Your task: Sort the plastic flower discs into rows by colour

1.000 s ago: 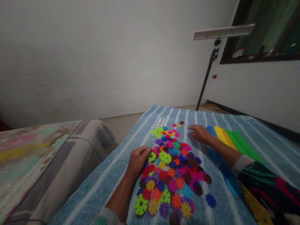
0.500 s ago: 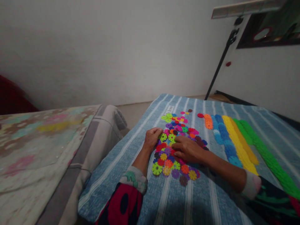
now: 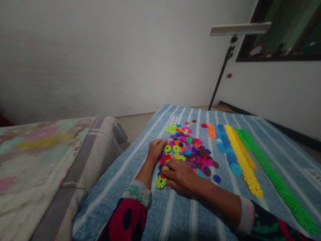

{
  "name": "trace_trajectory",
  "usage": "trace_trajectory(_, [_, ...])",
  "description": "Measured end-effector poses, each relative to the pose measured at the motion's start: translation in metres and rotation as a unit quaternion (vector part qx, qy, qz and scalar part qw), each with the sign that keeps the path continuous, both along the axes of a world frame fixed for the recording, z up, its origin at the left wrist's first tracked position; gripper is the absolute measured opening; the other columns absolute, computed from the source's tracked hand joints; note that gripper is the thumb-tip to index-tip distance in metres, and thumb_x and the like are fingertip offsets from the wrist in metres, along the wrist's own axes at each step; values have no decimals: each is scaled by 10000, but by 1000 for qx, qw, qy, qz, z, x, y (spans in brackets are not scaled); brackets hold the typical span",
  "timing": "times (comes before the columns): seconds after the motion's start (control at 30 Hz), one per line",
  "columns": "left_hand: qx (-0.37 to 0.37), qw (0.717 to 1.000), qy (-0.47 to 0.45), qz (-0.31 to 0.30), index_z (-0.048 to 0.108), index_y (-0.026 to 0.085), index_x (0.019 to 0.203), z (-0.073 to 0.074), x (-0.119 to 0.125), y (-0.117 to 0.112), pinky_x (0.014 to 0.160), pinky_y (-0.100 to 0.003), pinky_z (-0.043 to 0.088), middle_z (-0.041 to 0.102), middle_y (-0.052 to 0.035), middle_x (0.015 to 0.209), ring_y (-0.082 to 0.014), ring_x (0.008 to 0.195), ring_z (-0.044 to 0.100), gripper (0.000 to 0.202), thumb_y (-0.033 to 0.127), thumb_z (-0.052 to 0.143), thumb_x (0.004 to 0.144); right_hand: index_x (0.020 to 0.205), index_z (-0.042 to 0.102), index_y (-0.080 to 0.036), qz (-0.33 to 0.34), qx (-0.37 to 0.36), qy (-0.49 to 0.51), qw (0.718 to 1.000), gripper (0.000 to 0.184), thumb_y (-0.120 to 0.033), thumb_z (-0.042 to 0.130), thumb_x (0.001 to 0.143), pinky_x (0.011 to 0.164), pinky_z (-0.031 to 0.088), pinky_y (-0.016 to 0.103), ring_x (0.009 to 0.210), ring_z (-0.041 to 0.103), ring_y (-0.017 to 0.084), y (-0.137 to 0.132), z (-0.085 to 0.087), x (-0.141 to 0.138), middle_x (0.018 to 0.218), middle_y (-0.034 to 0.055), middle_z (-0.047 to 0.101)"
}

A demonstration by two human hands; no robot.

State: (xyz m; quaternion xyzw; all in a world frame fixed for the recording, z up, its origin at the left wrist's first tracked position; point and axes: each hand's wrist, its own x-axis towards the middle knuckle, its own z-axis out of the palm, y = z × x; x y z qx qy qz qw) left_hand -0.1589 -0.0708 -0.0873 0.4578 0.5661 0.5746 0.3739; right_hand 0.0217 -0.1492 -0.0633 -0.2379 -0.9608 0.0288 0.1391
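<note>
A heap of flower-shaped plastic discs (image 3: pixel 188 152) in mixed colours lies on the blue striped cloth (image 3: pixel 120 187). My left hand (image 3: pixel 156 150) rests at the heap's left edge, its fingers curled and closed. Beside its fingertips is a yellow-green disc (image 3: pixel 167 148); what the fingers hold, if anything, is hidden. My right hand (image 3: pixel 182 177) lies palm down over the near part of the heap, fingers stretched leftward and apart. Its fingertips come close to a red disc (image 3: pixel 165 158) and a larger yellow-green disc (image 3: pixel 161 182). Some discs are covered by this hand.
Sorted rows of discs lie to the right: orange (image 3: pixel 212 131), blue (image 3: pixel 227 147), yellow (image 3: pixel 242 160) and green (image 3: pixel 278 182). A single dark blue disc (image 3: pixel 217 178) sits near my right forearm. A second covered surface (image 3: pixel 75 160) stands at left, and a black stand (image 3: pixel 220 77) behind.
My right hand has moved toward me and left, from the heap's middle to its near edge, uncovering discs there. The left hand stays by the heap. The view has shifted to the right.
</note>
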Motion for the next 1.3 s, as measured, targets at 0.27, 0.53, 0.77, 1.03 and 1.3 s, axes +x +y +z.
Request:
trace_trajectory(0.27, [2, 1000, -12, 0, 743, 144, 754, -5, -1, 4, 730, -303, 465, 713, -41, 744, -183, 731, 628, 344, 466, 663, 664, 1049, 624, -217, -25, 14, 0, 1000, 115, -252, 551, 967, 879, 388, 358, 979, 513, 207, -20, -3, 30, 1065, 65, 611])
trace_trajectory(0.53, [-6, 1000, -4, 3, 738, 145, 729, -6, 0, 6, 714, -296, 462, 699, -29, 711, -175, 711, 623, 343, 468, 656, 649, 903, 651, -181, -96, 29, 25, 995, 132, -233, 541, 955, 861, 392, 376, 973, 527, 231, -1, -16, 73, 1021, 96, 618])
trace_trajectory(0.77, [1, 1000, 8, 3, 727, 148, 702, -4, 2, 4, 699, -283, 458, 686, -23, 687, -165, 697, 610, 328, 466, 658, 654, 1051, 647, -200, -44, -19, 20, 999, 188, -349, 583, 956, 979, 394, 420, 1082, 529, 249, -24, -5, 33, 1136, 87, 627])
trace_trajectory(1.03, [-3, 1000, 10, 1, 723, 150, 708, -4, 3, 3, 685, -277, 454, 681, -19, 684, -163, 692, 608, 331, 469, 649, 659, 1230, 608, -217, -38, 3, -14, 999, 291, -304, 583, 953, 1086, 366, 491, 1268, 492, 305, -46, -16, 45, 1330, 123, 583])
trace_trajectory(1.3, [-3, 1000, 9, 2, 730, 150, 719, -5, 3, 4, 698, -281, 454, 685, -17, 689, -161, 688, 607, 314, 448, 649, 659, 1088, 660, -191, -123, 23, -15, 992, 181, -259, 614, 926, 886, 472, 420, 1094, 588, 288, -42, -17, 67, 1179, 133, 648])
